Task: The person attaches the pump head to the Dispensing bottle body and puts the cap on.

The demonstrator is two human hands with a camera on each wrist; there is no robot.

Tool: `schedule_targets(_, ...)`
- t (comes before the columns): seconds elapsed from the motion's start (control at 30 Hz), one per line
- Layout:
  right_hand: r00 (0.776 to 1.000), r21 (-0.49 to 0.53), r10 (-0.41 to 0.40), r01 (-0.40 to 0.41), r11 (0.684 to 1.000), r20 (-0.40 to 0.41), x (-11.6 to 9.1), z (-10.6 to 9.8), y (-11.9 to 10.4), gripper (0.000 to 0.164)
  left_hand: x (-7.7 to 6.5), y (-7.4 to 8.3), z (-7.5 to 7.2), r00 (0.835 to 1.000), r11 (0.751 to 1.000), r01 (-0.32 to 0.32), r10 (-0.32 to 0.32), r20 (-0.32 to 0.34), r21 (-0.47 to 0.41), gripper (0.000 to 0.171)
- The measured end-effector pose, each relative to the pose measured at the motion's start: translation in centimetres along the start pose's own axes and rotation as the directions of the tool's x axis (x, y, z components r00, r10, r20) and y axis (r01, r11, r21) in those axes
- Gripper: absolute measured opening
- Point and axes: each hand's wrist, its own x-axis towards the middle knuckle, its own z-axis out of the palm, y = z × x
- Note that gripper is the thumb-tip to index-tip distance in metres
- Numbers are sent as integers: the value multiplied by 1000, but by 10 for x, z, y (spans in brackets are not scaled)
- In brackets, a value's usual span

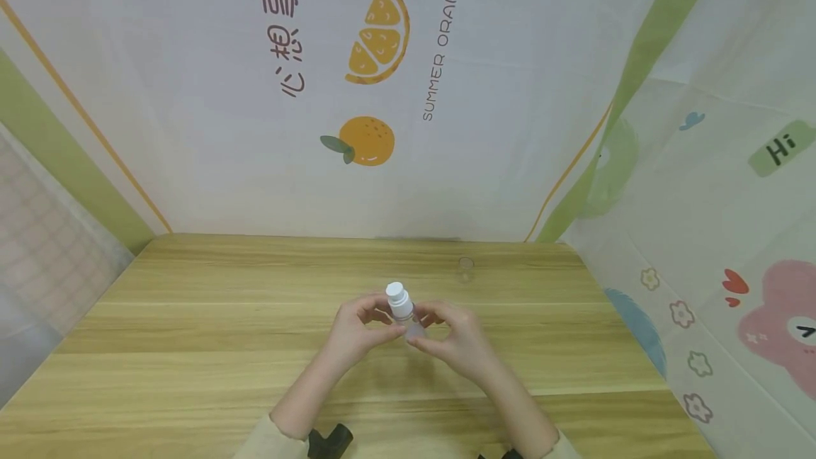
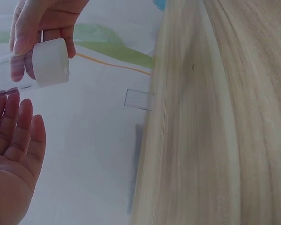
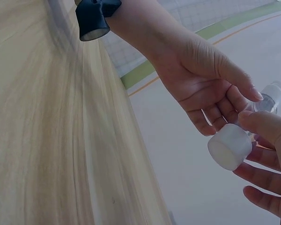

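Observation:
Both hands hold a small spray bottle point(image 1: 401, 305) above the wooden table, near the middle of the head view. Its body is clear, with a white stepped top and a wide white base point(image 3: 229, 146). My left hand point(image 1: 361, 326) pinches the bottle from the left, between thumb and fingertips. From the other side, my right hand point(image 1: 460, 337) pinches it lower down, just by the white base. In the left wrist view the left palm point(image 2: 11, 176) is turned up, fingertips at the clear body. The bottle leans slightly, top away from me.
A clear cap point(image 1: 466, 266) stands near the back edge of the wooden table point(image 1: 191, 317), right of the bottle. Printed cloth curtains point(image 1: 497, 161) hang behind the table and at its sides. A black wrist mount point(image 1: 330, 440) sits below the left forearm.

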Motion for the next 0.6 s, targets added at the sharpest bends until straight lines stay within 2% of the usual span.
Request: schedule_targets(0.6,999,47,51,-50,998,-11,1,4,-1,42,0,-1,1,1000,1000,2,-2,-7,-13,37)
